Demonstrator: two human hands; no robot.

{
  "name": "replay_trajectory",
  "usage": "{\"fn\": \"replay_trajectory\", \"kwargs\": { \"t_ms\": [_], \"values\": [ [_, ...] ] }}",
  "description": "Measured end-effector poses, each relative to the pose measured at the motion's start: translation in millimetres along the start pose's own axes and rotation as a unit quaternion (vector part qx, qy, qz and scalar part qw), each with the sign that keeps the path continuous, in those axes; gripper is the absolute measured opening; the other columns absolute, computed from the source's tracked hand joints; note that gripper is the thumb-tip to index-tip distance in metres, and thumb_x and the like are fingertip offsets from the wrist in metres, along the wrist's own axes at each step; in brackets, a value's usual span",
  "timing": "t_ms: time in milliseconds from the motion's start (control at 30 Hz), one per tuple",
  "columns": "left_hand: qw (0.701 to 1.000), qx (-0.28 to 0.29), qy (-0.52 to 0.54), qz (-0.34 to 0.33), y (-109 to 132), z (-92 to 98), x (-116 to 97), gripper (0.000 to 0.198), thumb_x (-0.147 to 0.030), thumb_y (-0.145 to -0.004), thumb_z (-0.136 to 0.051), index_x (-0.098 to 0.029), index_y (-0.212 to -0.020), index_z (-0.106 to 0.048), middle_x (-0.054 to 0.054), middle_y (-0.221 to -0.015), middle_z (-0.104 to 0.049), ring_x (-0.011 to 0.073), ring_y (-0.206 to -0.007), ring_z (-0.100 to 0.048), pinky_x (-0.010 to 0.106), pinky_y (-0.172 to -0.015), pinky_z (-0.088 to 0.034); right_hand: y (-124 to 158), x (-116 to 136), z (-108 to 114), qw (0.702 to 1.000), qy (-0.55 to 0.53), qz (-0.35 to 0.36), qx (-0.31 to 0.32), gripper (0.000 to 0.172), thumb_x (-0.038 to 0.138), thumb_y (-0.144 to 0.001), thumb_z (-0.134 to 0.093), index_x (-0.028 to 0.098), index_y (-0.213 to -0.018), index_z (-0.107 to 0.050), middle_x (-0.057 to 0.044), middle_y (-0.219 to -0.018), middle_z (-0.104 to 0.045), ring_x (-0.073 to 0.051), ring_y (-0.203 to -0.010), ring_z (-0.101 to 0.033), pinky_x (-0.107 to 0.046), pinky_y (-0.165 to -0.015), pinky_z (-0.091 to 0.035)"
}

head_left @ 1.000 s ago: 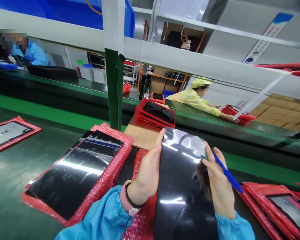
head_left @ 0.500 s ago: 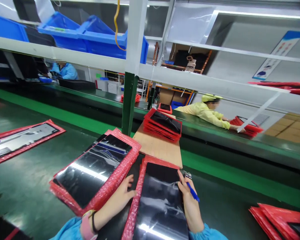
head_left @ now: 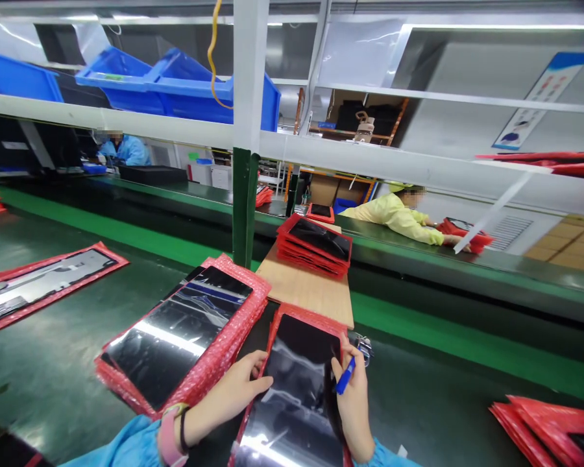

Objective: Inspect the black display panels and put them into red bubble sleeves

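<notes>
A dark glossy screen panel point(head_left: 296, 383) lies in front of me on red bubble-wrap bags. My left hand point(head_left: 246, 383) is at its left edge, thumb over the glass and fingers curled at the side. At the right edge is my right hand point(head_left: 353, 389), with a blue pen point(head_left: 346, 375) held among its fingers and its thumb and fingertips against the panel's rim. To the left, another screen panel point(head_left: 180, 331) rests on a stack of red bubble-wrap bags point(head_left: 224, 350). A small metal object point(head_left: 365, 347) sits just beyond my right hand.
A wooden board point(head_left: 316, 301) carries a stack of red-wrapped panels point(head_left: 314, 246). More red bags lie right point(head_left: 549, 428), and a silver-backed panel point(head_left: 48, 282) left. A green post point(head_left: 243, 207) rises behind. Two co-workers, one in yellow point(head_left: 394, 217), one in blue point(head_left: 131, 150), are beyond.
The panel has shifted left over its red wrap, covering more of the left margin. My left thumb has come onto the glass. My right hand has moved left with the pen, which has turned.
</notes>
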State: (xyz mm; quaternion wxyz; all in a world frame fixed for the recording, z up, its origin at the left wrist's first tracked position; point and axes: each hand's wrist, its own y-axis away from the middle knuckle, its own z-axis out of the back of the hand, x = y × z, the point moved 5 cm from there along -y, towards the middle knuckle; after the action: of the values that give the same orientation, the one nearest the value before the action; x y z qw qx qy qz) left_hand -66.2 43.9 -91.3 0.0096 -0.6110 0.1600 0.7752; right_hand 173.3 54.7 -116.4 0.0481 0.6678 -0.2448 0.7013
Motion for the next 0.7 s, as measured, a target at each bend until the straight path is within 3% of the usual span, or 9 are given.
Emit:
{"fn": "replay_trajectory", "kwargs": {
  "t_ms": [133, 300, 400, 467, 567, 700],
  "values": [
    [1.000, 0.003, 0.010, 0.020, 3.9, -1.7, -10.2, 0.048, -0.033, -0.069, -0.065, -0.014, -0.113, -0.059, 0.011, -0.119, -0.062, 0.0283, -0.113, -0.053, 0.034, -0.098, -0.035, -0.1, -4.1, 2.6, 1.000, -0.009, -0.003, -0.002, 0.026, 0.038, -0.080, -0.058, 0.025, -0.099, -0.047, -0.017, -0.130, -0.059, -0.029, -0.131, -0.045, -0.052, -0.110, -0.026],
    [0.997, 0.009, 0.042, 0.061, 1.9, 2.1, -6.9, 0.047, -0.028, -0.065, -0.062, -0.015, -0.111, -0.060, 0.012, -0.127, -0.059, 0.0295, -0.124, -0.047, 0.034, -0.103, -0.031, 1.4, -4.5, 1.4, 1.000, 0.015, 0.006, 0.010, 0.025, 0.034, -0.077, -0.058, 0.025, -0.098, -0.048, -0.017, -0.132, -0.058, -0.029, -0.133, -0.043, -0.050, -0.110, -0.027],
    [0.996, -0.004, 0.049, 0.079, 1.6, 7.3, -0.9, 0.045, -0.025, -0.061, -0.062, -0.018, -0.106, -0.060, 0.008, -0.117, -0.061, 0.0276, -0.115, -0.051, 0.033, -0.096, -0.037, 3.4, -0.5, -4.2, 0.997, 0.053, 0.010, 0.047, 0.026, 0.028, -0.074, -0.059, 0.025, -0.100, -0.053, -0.014, -0.134, -0.057, -0.030, -0.135, -0.040, -0.052, -0.110, -0.026],
    [0.993, 0.011, 0.056, 0.103, 3.1, 6.4, 2.1, 0.041, -0.023, -0.060, -0.061, -0.020, -0.101, -0.059, 0.004, -0.100, -0.062, 0.0250, -0.098, -0.058, 0.033, -0.078, -0.043, 5.2, 3.1, -10.2, 0.993, 0.077, 0.017, 0.087, 0.027, 0.023, -0.071, -0.060, 0.025, -0.098, -0.059, -0.011, -0.133, -0.058, -0.032, -0.135, -0.038, -0.053, -0.109, -0.026],
    [0.988, 0.030, 0.066, 0.134, 5.6, 3.8, 0.6, 0.034, -0.019, -0.057, -0.060, -0.021, -0.090, -0.057, -0.001, -0.079, -0.056, 0.0217, -0.085, -0.056, 0.028, -0.059, -0.040, 7.7, 6.5, -17.7, 0.986, 0.103, 0.031, 0.129, 0.026, 0.020, -0.069, -0.058, 0.026, -0.093, -0.065, -0.008, -0.135, -0.057, -0.034, -0.134, -0.040, -0.055, -0.108, -0.028],
    [0.982, 0.038, 0.095, 0.160, 3.3, 4.4, -9.9, 0.026, -0.020, -0.056, -0.061, -0.022, -0.081, -0.053, -0.003, -0.071, -0.049, 0.0192, -0.076, -0.050, 0.026, -0.054, -0.037, 7.8, 3.0, -19.6, 0.983, 0.120, 0.038, 0.133, 0.025, 0.022, -0.071, -0.057, 0.027, -0.095, -0.065, -0.007, -0.138, -0.054, -0.033, -0.136, -0.037, -0.056, -0.109, -0.027]
  ]
}}
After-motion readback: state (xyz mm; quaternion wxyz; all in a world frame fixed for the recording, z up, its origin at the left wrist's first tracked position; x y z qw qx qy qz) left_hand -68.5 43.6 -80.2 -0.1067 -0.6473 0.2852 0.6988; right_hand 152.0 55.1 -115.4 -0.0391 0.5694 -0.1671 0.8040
